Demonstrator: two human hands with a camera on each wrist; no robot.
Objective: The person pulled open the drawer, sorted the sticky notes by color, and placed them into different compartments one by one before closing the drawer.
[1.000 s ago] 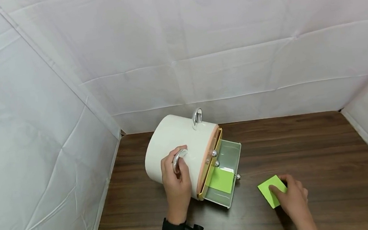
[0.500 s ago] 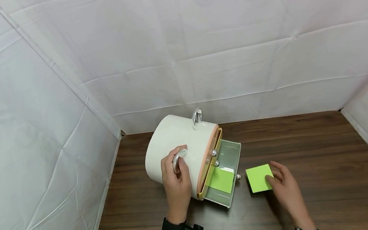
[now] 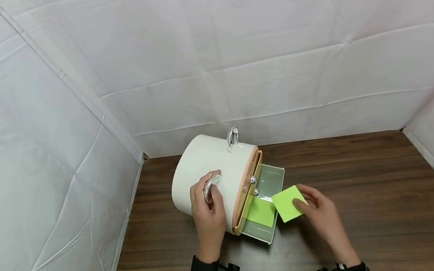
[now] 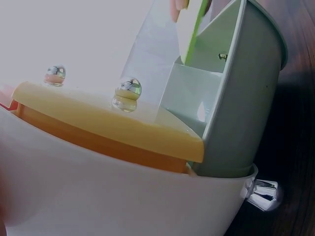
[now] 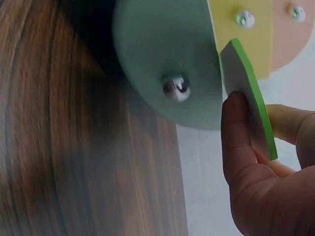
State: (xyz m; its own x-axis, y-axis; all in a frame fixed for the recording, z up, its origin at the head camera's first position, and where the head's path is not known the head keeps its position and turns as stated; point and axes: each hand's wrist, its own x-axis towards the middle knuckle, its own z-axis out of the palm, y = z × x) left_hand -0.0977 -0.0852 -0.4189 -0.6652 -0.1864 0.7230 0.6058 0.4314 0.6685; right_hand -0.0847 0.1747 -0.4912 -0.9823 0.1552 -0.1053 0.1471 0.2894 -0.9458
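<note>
A white rounded storage box (image 3: 199, 158) has a green drawer (image 3: 270, 177) pulled out at its right. My left hand (image 3: 209, 226) grips one of the box's silver ring handles (image 3: 207, 191). Inside the drawer lies a lime-green sticky note pad (image 3: 260, 212). My right hand (image 3: 325, 216) pinches another lime-green sticky note pad (image 3: 286, 203) between thumb and fingers. In the head view this pad overlaps the drawer's outer edge. From the left wrist, the held pad (image 4: 191, 29) appears tilted above the drawer's compartments; whether it touches the drawer I cannot tell.
A yellow drawer front (image 4: 108, 123) with a round silver knob (image 4: 128, 88) stands above the green drawer. Dark wooden tabletop (image 3: 376, 182) extends to the right. White sheeting (image 3: 292, 68) hangs behind and at both sides.
My right hand has carried its sticky note pad left and upward in the head view, from the tabletop area to the drawer's edge. My left hand stays on the handle.
</note>
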